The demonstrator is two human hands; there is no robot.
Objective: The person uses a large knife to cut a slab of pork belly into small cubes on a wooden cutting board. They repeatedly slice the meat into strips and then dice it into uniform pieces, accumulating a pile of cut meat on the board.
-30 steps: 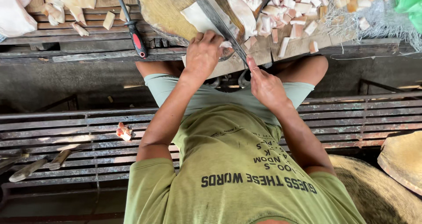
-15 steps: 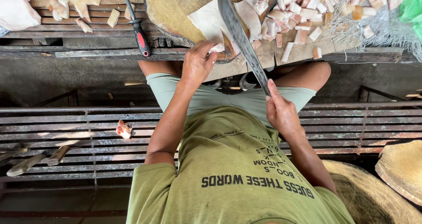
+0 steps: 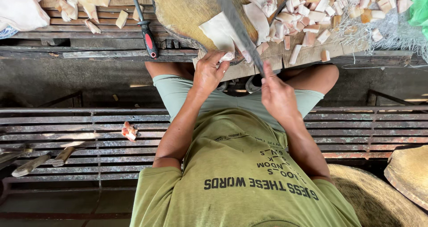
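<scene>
- Since half a second ago the right hand [image 3: 277,97] has come back up from over the lap to the long cleaver [image 3: 236,26]. Its fingers are now curled shut around the handle end at the near edge of the counter [image 3: 312,53].
- The left hand [image 3: 208,73] has hardly shifted. Its fingers pinch a pale strip of pork skin or fat [image 3: 220,33], pressing it down on the round wooden chopping block [image 3: 187,10], seemingly to keep the slippery piece from sliding under the blade.
- The cleaver lies slanted across the block with its blade over the strip, just beside the left fingertips; I cannot tell if the edge touches the meat.
- Cut pale cubes [image 3: 312,17] are heaped on the far right part of the counter, beyond the block, seemingly pushed clear of the cutting spot.
- A red-handled tool [image 3: 147,35] rests on the counter left of the block, and more pale scraps [image 3: 76,4] lie towards the left corner.
- The counter is rough wooden planks, worn and stained.
- Below it a rusty slatted metal grate [image 3: 80,129] spans the floor; one pinkish scrap [image 3: 129,131] has landed on it, and wooden handles [image 3: 40,160] lie at its left.
- A woven straw mat [image 3: 383,200] sits under the person, at the right.
</scene>
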